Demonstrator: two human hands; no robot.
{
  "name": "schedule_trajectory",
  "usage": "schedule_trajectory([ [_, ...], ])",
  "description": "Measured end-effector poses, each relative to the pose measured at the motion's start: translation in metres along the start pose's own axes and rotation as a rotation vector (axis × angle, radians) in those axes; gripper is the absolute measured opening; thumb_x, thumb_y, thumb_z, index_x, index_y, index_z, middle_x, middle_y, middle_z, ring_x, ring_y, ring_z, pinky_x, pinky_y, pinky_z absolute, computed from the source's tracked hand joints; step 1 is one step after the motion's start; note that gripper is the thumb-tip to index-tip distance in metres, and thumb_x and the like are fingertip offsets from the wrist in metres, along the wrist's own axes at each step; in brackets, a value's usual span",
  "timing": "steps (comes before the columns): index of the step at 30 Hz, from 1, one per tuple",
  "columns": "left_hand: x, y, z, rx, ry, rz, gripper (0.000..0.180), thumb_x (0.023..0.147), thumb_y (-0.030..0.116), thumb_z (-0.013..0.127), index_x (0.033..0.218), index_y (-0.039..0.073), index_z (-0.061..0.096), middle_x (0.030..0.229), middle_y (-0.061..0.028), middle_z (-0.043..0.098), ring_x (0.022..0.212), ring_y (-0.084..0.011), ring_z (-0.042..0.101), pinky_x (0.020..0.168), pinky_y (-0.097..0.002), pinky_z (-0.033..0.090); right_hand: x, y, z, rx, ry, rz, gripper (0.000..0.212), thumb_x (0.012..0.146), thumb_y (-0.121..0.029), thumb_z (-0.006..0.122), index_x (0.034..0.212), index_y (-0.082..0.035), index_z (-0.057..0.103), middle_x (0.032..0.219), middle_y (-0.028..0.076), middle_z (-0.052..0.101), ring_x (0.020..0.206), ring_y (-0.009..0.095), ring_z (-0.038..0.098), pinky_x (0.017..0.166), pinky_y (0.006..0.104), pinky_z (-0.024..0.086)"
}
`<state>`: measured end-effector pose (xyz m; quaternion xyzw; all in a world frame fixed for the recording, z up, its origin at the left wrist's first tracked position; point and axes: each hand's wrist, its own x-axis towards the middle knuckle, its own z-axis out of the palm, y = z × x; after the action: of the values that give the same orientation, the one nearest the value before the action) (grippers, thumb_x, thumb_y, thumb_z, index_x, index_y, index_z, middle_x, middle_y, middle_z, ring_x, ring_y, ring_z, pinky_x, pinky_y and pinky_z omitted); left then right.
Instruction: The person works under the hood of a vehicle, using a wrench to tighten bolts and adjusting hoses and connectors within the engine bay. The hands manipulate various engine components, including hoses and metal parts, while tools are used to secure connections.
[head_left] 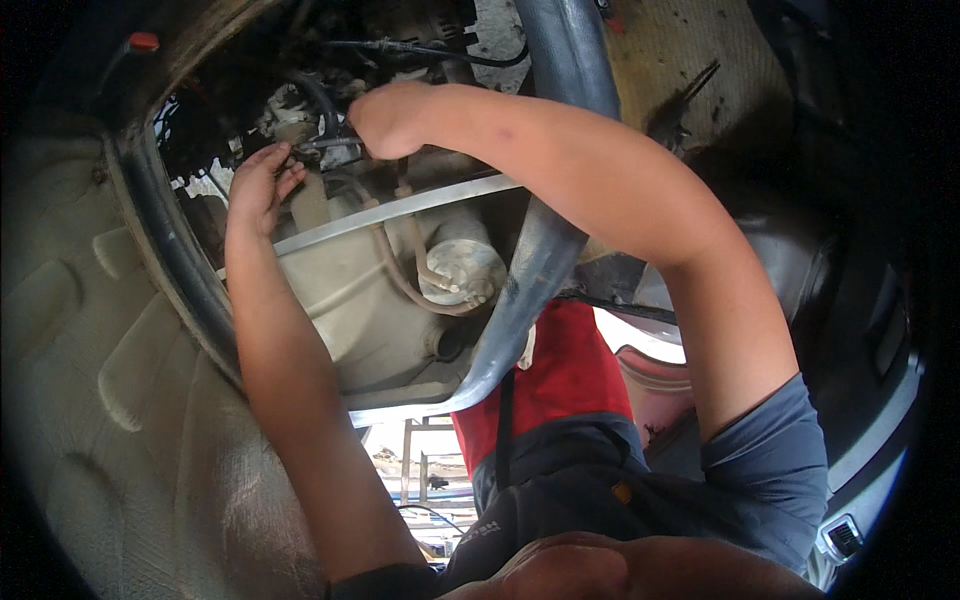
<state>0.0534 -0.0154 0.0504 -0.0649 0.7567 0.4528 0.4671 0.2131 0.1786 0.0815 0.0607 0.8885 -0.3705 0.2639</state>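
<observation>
My right hand [392, 118] is closed in a fist over the engine bay. From its thumb side a slim grey metal tool [335, 143] points left; its exact kind is hard to make out. My left hand [262, 185] is beside the tool's far end, with fingers partly bent and apart. Whether its fingertips touch the tool or a part under it cannot be seen clearly. A black curved hose [318, 100] and greasy engine parts lie just behind both hands. Below them a pale metal bar [400, 208] crosses the opening.
Nearer me, a silver cylindrical canister [462, 262] has brown rubber hoses [388, 258] running to it. A beige plastic tank [340, 285] fills the lower left of the bay. A dark rubber seal [545, 240] rims the opening. Worn vehicle flooring [90, 330] spreads at the left.
</observation>
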Motion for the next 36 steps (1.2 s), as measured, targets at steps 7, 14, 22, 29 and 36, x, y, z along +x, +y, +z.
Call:
schedule_trajectory([
  [7, 0.011, -0.005, -0.009, -0.032, -0.007, -0.107, 0.022, 0.097, 0.015, 0.06, 0.11, -0.003, 0.058, 0.098, -0.0113, 0.062, 0.089, -0.0219, 0.066, 0.083, -0.0319, 0.061, 0.032, -0.03, -0.038, -0.624, 0.035, -0.027, 0.025, 0.087, -0.015, 0.061, 0.109, -0.014, 0.073, 0.111, 0.007, 0.072, 0.107, 0.026, 0.067, 0.084, 0.0383, 0.054],
  [14, 0.008, 0.001, 0.0, -0.121, -0.011, -0.17, 0.019, 0.097, 0.009, 0.057, 0.109, -0.006, 0.057, 0.101, -0.0152, 0.063, 0.093, -0.0258, 0.067, 0.086, -0.0354, 0.06, 0.094, -0.014, -0.04, -0.835, 0.014, 0.041, 0.032, 0.085, -0.02, 0.073, 0.117, -0.025, 0.073, 0.114, -0.004, 0.071, 0.102, 0.021, 0.067, 0.072, 0.0394, 0.055],
  [22, 0.007, 0.0, 0.003, -0.095, -0.014, -0.151, 0.02, 0.097, 0.007, 0.055, 0.112, -0.006, 0.056, 0.101, -0.0171, 0.063, 0.094, -0.028, 0.067, 0.086, -0.0367, 0.06, 0.087, -0.013, -0.04, -0.719, -0.025, -0.012, 0.028, 0.087, -0.018, 0.069, 0.114, -0.023, 0.074, 0.116, -0.002, 0.071, 0.103, 0.023, 0.067, 0.075, 0.0411, 0.056],
  [29, 0.015, -0.003, -0.004, -0.044, -0.062, -0.164, 0.021, 0.098, 0.012, 0.056, 0.113, -0.003, 0.056, 0.099, -0.013, 0.065, 0.088, -0.0225, 0.068, 0.082, -0.0326, 0.061, 0.023, -0.037, -0.048, -0.662, 0.031, -0.054, 0.025, 0.084, -0.016, 0.068, 0.108, -0.013, 0.075, 0.11, 0.007, 0.073, 0.106, 0.025, 0.068, 0.083, 0.0382, 0.055],
  [36, 0.022, -0.007, -0.013, 0.095, -0.08, -0.123, 0.02, 0.098, 0.01, 0.052, 0.113, -0.001, 0.06, 0.098, -0.0113, 0.067, 0.08, -0.0212, 0.067, 0.07, -0.03, 0.06, 0.028, -0.072, -0.026, -0.009, -0.294, -0.113, 0.017, 0.086, -0.007, 0.061, 0.097, -0.002, 0.072, 0.097, 0.016, 0.072, 0.08, 0.025, 0.071, 0.062, 0.0366, 0.056],
])
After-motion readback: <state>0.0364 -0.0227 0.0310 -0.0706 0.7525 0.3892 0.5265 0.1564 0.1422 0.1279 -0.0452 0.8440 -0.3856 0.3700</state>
